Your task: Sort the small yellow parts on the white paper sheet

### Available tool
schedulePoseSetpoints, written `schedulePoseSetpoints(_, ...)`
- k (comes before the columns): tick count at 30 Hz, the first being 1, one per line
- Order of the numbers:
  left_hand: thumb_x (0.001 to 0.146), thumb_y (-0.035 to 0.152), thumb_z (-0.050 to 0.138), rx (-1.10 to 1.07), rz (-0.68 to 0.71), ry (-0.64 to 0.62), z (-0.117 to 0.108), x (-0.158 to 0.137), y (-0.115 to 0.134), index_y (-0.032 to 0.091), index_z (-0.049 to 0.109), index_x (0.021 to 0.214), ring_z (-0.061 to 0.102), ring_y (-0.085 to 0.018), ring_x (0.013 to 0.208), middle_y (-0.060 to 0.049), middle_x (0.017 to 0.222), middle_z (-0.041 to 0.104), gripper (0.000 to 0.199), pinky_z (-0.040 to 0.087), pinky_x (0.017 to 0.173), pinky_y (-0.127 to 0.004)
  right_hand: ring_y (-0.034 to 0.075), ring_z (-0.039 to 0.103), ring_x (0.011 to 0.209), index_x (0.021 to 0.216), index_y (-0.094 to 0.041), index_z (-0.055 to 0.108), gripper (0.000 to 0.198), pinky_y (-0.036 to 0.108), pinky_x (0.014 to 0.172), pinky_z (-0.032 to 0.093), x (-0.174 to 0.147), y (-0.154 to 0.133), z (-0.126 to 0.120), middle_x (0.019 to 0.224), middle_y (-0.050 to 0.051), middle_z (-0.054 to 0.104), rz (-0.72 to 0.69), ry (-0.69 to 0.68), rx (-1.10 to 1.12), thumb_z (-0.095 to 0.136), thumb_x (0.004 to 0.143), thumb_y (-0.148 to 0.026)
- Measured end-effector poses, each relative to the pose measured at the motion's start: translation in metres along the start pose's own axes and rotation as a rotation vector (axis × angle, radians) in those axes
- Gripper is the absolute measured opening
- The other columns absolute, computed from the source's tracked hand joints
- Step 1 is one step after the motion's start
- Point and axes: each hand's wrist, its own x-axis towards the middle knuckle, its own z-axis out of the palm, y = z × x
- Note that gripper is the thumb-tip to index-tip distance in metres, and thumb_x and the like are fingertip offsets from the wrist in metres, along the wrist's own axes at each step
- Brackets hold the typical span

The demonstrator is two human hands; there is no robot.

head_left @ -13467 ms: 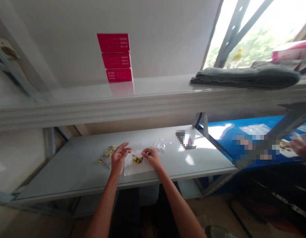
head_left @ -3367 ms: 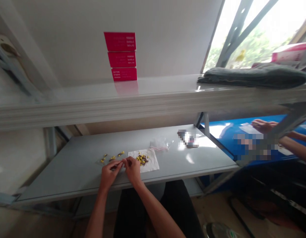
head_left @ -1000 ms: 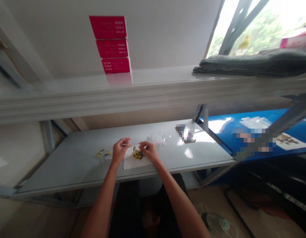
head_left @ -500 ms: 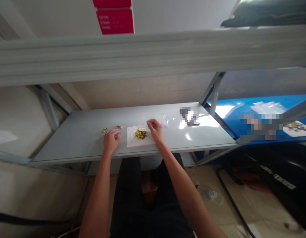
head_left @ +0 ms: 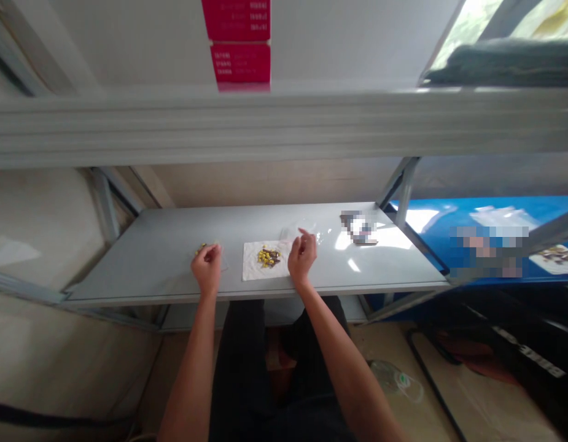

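Observation:
A heap of small yellow and dark pieces [head_left: 268,256], too small to name, lies on a white sheet or flat bag [head_left: 253,271] on the grey shelf. To its left, my left hand [head_left: 207,268] is closed with fingertips together. What they pinch, if anything, I cannot make out; a faint clear film [head_left: 225,260] shows beside them. A few yellow pieces [head_left: 199,249] lie just behind that hand. At the sheet's right edge is my right hand [head_left: 303,258], index finger raised apart and the others loosely curled, with nothing visible in it. Clear plastic [head_left: 290,232] lies behind it.
A blurred-out object [head_left: 358,227] rests at the shelf's back right. A thick grey beam [head_left: 284,126] crosses above, with red boxes [head_left: 242,63] over it. Right of the frame post stands a blue table [head_left: 443,222] with plastic bags [head_left: 505,218]. A clear bottle [head_left: 396,377] lies on the floor.
My left hand has gone from spread fingers to a closed pinch, over the loose yellow pieces. My right hand has moved right from beside the heap and its fingers have parted. The view has shifted.

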Motion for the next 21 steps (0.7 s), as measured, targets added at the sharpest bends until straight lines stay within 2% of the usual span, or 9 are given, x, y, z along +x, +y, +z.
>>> schedulePoseSetpoints(1, 0.084, 0.044, 0.064, -0.083, -0.063, -0.009, 0.001, -0.003, 0.0, 0.016, 0.073, 0.092, 0.062, -0.017, 0.067, -0.004, 0.077, 0.069, 0.031, 0.049, 0.063, -0.027, 0.016, 0.053, 0.067, 0.117, -0.016, 0.064, 0.034, 0.028, 0.068, 0.045, -0.008, -0.01, 0.006, 0.081, 0.005, 0.057, -0.022, -0.079, 0.044, 0.037, 0.101, -0.03)
schedulePoseSetpoints(2, 0.082, 0.046, 0.066, -0.153, -0.109, -0.029, 0.002, -0.006, 0.0, 0.015, 0.073, 0.092, 0.062, -0.016, 0.065, -0.003, 0.076, 0.069, 0.033, 0.048, 0.06, -0.026, 0.015, 0.053, 0.063, 0.11, -0.017, 0.066, 0.031, 0.026, 0.065, 0.043, -0.017, -0.021, 0.013, 0.074, 0.002, 0.057, -0.054, -0.222, 0.101, 0.04, 0.1, -0.029)
schedulePoseSetpoints(4, 0.078, 0.046, 0.071, -0.243, -0.156, -0.094, 0.002, -0.012, 0.0, 0.015, 0.073, 0.093, 0.061, -0.014, 0.063, -0.003, 0.076, 0.069, 0.035, 0.047, 0.057, -0.024, 0.013, 0.052, 0.058, 0.104, -0.018, 0.066, 0.024, 0.024, 0.061, 0.041, -0.032, -0.039, 0.031, 0.068, -0.001, 0.058, -0.073, -0.469, 0.183, 0.047, 0.097, -0.03)
schedulePoseSetpoints(6, 0.076, 0.046, 0.074, -0.295, -0.167, -0.166, -0.001, -0.015, 0.0, 0.015, 0.074, 0.093, 0.06, -0.014, 0.062, -0.003, 0.076, 0.07, 0.035, 0.047, 0.056, -0.023, 0.012, 0.053, 0.055, 0.1, -0.018, 0.065, 0.02, 0.022, 0.059, 0.04, -0.043, -0.051, 0.047, 0.069, -0.001, 0.062, -0.05, -0.613, 0.228, 0.053, 0.096, -0.033)
schedulePoseSetpoints(8, 0.074, 0.045, 0.076, -0.323, -0.163, -0.231, -0.005, -0.015, 0.001, 0.015, 0.075, 0.09, 0.061, -0.014, 0.063, -0.003, 0.077, 0.07, 0.034, 0.047, 0.057, -0.024, 0.011, 0.052, 0.055, 0.088, -0.018, 0.065, 0.02, 0.022, 0.059, 0.039, -0.046, -0.056, 0.055, 0.068, -0.001, 0.064, -0.048, -0.678, 0.239, 0.057, 0.094, -0.036)
schedulePoseSetpoints(12, 0.072, 0.046, 0.078, -0.329, -0.145, -0.354, -0.007, -0.013, 0.003, 0.016, 0.077, 0.083, 0.062, -0.016, 0.065, -0.004, 0.075, 0.071, 0.032, 0.048, 0.06, -0.026, 0.011, 0.052, 0.057, 0.075, -0.018, 0.062, 0.019, 0.022, 0.062, 0.038, -0.044, -0.052, 0.057, 0.07, 0.0, 0.066, -0.078, -0.685, 0.223, 0.06, 0.091, -0.029)
schedulePoseSetpoints(16, 0.072, 0.045, 0.079, -0.354, -0.145, -0.353, -0.006, -0.012, 0.004, 0.017, 0.077, 0.086, 0.061, -0.015, 0.066, -0.003, 0.076, 0.071, 0.032, 0.047, 0.061, -0.026, 0.012, 0.053, 0.06, 0.075, -0.018, 0.065, 0.014, 0.022, 0.064, 0.038, -0.045, -0.047, 0.057, 0.072, 0.001, 0.066, -0.11, -0.684, 0.227, 0.059, 0.088, -0.02)
schedulePoseSetpoints(19, 0.074, 0.045, 0.078, -0.368, -0.134, -0.358, -0.007, -0.013, 0.006, 0.019, 0.075, 0.099, 0.06, -0.014, 0.064, -0.002, 0.077, 0.07, 0.036, 0.046, 0.059, -0.024, 0.012, 0.051, 0.059, 0.077, -0.018, 0.066, 0.016, 0.023, 0.061, 0.037, -0.046, -0.046, 0.058, 0.069, 0.0, 0.064, -0.057, -0.631, 0.246, 0.059, 0.09, -0.024)
schedulePoseSetpoints(21, 0.075, 0.045, 0.077, -0.332, -0.094, -0.412, -0.008, -0.013, 0.009, 0.019, 0.075, 0.099, 0.061, -0.015, 0.067, -0.003, 0.081, 0.071, 0.035, 0.047, 0.061, -0.024, 0.012, 0.049, 0.057, 0.077, -0.018, 0.065, 0.02, 0.023, 0.059, 0.035, -0.045, -0.046, 0.058, 0.065, -0.001, 0.061, 0.013, -0.558, 0.248, 0.059, 0.091, -0.03)
